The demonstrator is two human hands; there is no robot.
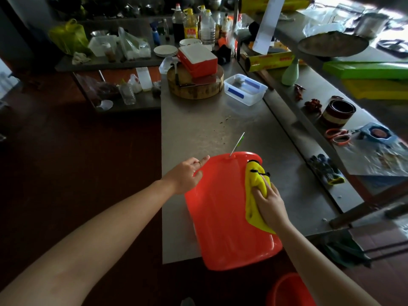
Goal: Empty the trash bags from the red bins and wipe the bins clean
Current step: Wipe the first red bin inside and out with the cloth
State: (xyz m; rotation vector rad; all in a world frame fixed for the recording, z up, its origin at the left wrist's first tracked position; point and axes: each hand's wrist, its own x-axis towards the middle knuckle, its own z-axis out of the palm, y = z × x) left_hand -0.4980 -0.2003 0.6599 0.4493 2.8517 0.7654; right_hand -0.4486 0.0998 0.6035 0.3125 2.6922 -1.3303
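A red bin [223,208] lies on its side on the steel counter [209,129], its wide end hanging over the near edge. My left hand [187,173] rests on the bin's left side near its far end, fingers fairly straight. My right hand [268,198] presses a yellow cloth [254,184] against the bin's right side, fingers curled over the cloth. A second red bin [289,290] shows partly on the floor at the bottom, behind my right forearm.
Further along the counter stand a clear plastic tub [245,89] and a round wooden chopping block [195,86] with a red box on it. A thin skewer [237,143] lies just beyond the bin. Gloves [326,171] and scissors [337,135] lie on the right shelf.
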